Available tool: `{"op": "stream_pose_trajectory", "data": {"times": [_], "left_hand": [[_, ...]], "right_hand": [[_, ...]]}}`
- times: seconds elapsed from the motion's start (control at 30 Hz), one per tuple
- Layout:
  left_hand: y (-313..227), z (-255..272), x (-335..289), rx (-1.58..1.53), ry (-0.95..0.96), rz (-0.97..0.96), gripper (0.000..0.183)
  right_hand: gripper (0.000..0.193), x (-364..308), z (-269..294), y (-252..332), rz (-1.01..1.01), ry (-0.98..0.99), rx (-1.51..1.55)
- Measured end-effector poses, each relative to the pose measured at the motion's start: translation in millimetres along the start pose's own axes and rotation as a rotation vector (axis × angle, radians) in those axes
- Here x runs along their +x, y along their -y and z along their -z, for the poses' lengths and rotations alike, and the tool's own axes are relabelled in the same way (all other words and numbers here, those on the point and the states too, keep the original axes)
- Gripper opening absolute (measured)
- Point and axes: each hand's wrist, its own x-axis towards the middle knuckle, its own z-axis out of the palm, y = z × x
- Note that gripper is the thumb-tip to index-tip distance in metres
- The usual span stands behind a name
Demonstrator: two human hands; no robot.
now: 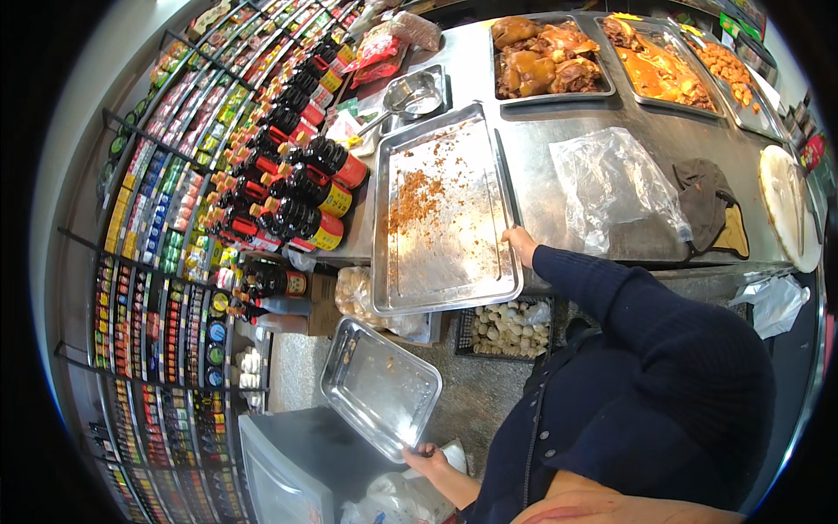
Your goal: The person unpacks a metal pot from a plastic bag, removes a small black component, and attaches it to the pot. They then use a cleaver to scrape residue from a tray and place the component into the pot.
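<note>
My right hand [521, 245] is closed on the right rim of a large shallow metal tray [454, 240]. Brown crumbs and greasy residue are scattered over its base. The tray lies partly on the steel counter, its near end jutting past the front edge. Lower down, my left hand [426, 458] grips the near corner of a smaller, deeper metal tray [382, 384], held tilted above the floor. That one has only a few small bits in it. The thumb shows on the rim; the other fingers are partly hidden.
Trays of brown cooked meat [550, 57] stand along the back of the counter [532, 140]. A clear plastic bag [615, 188] and dark cloth [709, 205] lie at right. Dark sauce bottles [301, 218] crowd the left. Below sits a black crate of garlic [506, 329].
</note>
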Motion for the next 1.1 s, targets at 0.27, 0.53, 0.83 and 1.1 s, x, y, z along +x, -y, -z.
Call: {"op": "stream_pose_trajectory", "data": {"times": [0.27,0.53,0.83,1.1], "left_hand": [[18,-32,-12,0.047,0.054,0.029,0.015],[19,-38,-26,0.12,0.119,-0.025,0.018],[24,-61,22,0.16,0.146,-0.024,0.016],[17,-126,42,0.228,0.323,-0.007,0.022]], "right_hand": [[0.036,44,32,32,0.164,-0.057,-0.159],[0.058,36,58,53,0.488,-0.403,-0.556],[0.039,-100,14,-27,-0.48,0.414,0.235],[0.021,-86,34,-11,0.086,-0.03,0.223]]}}
